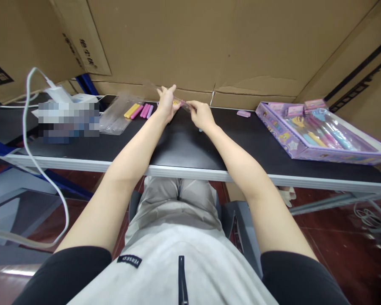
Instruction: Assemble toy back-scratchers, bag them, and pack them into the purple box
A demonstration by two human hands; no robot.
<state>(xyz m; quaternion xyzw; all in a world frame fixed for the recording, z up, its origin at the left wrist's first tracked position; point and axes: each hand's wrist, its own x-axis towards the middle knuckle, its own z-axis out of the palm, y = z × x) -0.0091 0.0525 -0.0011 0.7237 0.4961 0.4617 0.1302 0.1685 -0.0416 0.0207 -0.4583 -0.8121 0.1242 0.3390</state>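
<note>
My left hand (167,103) is over the back of the black table, some fingers raised and the others closed around a clear plastic bag (186,106). A small yellow and pink piece shows at the bag, by my left fingertips; its kind is too small to tell. My right hand (202,114) pinches the bag's right end. A light-blue tip (200,130) peeks out beneath my right hand, mostly hidden. Left of my hands lie yellow sticks (132,110) and several pink and purple sticks (145,111).
Flat clear plastic bags (116,116) lie at the left, near a white charger with its cable (59,94). A small pink-purple piece (243,113) rests right of my hands. Farther right stands a purple display box (285,131) of bagged pens. Cardboard (228,46) walls the back.
</note>
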